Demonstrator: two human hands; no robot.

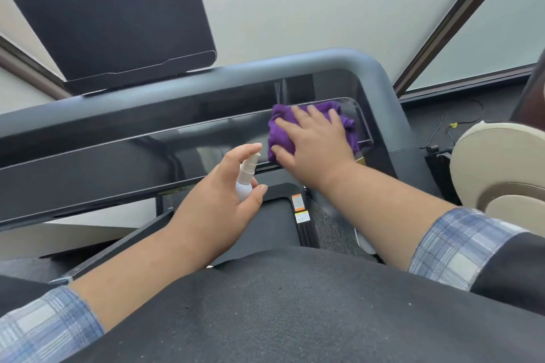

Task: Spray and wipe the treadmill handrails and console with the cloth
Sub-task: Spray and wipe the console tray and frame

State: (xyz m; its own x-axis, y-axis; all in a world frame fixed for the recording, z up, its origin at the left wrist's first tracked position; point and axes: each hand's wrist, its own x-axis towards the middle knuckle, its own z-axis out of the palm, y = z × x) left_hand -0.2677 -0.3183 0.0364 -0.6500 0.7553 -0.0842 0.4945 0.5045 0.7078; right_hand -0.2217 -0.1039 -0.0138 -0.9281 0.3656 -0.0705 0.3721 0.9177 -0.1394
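Console (124, 153) of one treadmill runs glossy and black across the view, with one dark screen (109, 18) standing above its left half. Just below the console's middle, the left hand (224, 194) curls round one small white spray bottle (246, 180), forefinger on the nozzle top. At the console's right end, the right hand (315, 138) lies flat, fingers spread, pressing one purple cloth (278, 132) onto the panel.

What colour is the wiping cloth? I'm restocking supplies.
Purple, pressed flat under the right hand; seen in the head view.
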